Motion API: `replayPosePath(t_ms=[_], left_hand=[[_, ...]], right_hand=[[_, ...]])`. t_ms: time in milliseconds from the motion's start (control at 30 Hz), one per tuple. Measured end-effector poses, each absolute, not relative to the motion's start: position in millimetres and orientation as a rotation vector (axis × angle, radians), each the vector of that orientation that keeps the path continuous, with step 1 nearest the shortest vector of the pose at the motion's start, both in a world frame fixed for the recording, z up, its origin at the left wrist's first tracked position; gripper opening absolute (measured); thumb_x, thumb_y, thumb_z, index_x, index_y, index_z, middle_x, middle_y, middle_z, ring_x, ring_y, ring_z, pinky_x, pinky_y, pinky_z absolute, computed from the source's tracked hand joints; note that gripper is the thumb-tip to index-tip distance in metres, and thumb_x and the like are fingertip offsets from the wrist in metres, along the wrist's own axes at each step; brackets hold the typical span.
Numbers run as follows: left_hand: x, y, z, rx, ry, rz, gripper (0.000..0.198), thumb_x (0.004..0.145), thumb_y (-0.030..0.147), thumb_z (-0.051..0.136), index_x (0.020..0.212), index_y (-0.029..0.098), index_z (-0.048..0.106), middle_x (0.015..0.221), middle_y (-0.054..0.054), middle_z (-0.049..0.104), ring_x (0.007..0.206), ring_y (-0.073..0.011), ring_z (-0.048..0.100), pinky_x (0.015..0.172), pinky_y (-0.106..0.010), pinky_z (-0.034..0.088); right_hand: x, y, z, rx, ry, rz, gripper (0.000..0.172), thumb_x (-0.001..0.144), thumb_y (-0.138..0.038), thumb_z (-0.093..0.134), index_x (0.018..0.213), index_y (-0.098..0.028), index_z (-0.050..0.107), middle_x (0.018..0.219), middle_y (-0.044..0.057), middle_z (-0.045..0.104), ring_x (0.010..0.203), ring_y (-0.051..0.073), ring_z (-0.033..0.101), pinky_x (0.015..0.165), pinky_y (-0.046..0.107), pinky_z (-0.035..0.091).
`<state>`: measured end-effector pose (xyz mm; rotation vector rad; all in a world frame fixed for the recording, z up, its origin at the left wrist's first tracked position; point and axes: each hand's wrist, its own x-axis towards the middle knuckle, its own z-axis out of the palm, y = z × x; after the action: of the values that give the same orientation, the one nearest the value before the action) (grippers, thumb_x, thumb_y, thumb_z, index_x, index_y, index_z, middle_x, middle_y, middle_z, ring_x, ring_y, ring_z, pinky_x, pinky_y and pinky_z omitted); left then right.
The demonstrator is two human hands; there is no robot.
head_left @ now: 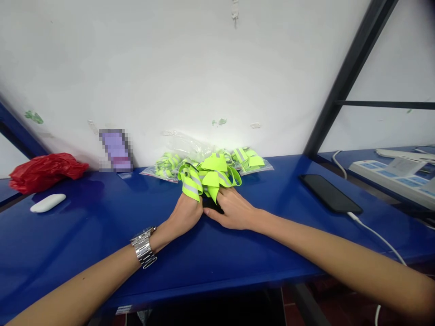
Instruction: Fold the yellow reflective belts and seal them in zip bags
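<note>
My left hand [186, 213], with a metal watch [144, 247] on its wrist, is closed at the middle of the desk, its fingers mostly hidden. A neon yellow reflective strap [191, 182] with a grey stripe rises from it. My right hand [234, 209] is closed beside it, thumb pointing left, at the base of a looped bunch of the same reflective straps [217, 174]. Something black [215, 206] shows between the hands; what it is I cannot tell. Right behind them lie clear plastic bags [190, 147] with more yellow straps [247, 157] in and on them.
On the blue desk [163, 280] a red plastic bag [47, 172] and a white case [48, 203] lie left. A blurred-out phone [117, 149] leans on the wall. To the right are a phone [329, 194] with a white cable [377, 237], a black frame post [335, 104] and a power strip [390, 176].
</note>
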<state>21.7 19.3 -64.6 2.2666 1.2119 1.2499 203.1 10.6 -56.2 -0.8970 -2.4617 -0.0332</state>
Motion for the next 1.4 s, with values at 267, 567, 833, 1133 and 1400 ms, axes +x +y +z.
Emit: replayPosePath(t_ms=[267,567,833,1133,1400], left_hand=[[22.8,14.4,-60.1,1.852,1.264,1.420,0.030,0.091,0.032,0.052,0.118,0.021,0.058,0.117,-0.007,0.066,0.132,-0.0254,0.045,0.115,-0.038,0.025],[28.5,4.6,-50.1,2.233,1.497,0.992,0.065,0.083,0.062,0.055,0.135,0.023,0.046,0.133,-0.007,0.058,0.126,-0.0290,0.051,0.105,-0.042,0.041],[21.2,8.5,-48.2,2.562,1.605,0.650,0.043,0.095,0.052,0.037,0.124,0.024,0.052,0.129,-0.007,0.060,0.117,-0.0303,0.055,0.091,-0.045,0.045],[22.2,-1.6,-50.4,2.913,1.610,0.442,0.036,0.100,0.036,0.027,0.115,0.017,0.053,0.112,-0.012,0.063,0.107,-0.0307,0.055,0.088,-0.048,0.043],[18.5,7.0,-59.8,2.830,1.641,0.467,0.026,0.092,0.028,0.041,0.104,0.011,0.057,0.101,-0.016,0.062,0.098,-0.0306,0.057,0.086,-0.045,0.048]], right_hand=[[202.7,4.0,-55.9,-0.967,-2.603,-0.154,0.049,0.099,-0.043,0.033,0.089,-0.011,0.068,0.101,0.021,0.062,0.097,0.033,0.057,0.089,0.051,0.041],[201.1,-1.4,-40.6,-1.039,-2.735,-0.097,0.072,0.087,-0.072,0.034,0.123,-0.014,0.057,0.125,0.020,0.052,0.119,0.039,0.043,0.092,0.058,0.041],[205.3,7.6,-44.0,-1.068,-2.721,0.438,0.090,0.072,-0.083,0.047,0.139,-0.024,0.043,0.136,0.018,0.039,0.128,0.044,0.034,0.098,0.065,0.031],[215.4,29.3,-27.5,-0.920,-2.694,0.940,0.033,0.080,-0.032,0.067,0.110,-0.018,0.065,0.107,0.007,0.052,0.101,0.024,0.051,0.087,0.035,0.044],[228.6,37.1,-35.7,-0.715,-2.458,0.905,0.032,0.068,-0.036,0.079,0.090,-0.014,0.072,0.084,0.003,0.066,0.077,0.018,0.055,0.069,0.027,0.043]])
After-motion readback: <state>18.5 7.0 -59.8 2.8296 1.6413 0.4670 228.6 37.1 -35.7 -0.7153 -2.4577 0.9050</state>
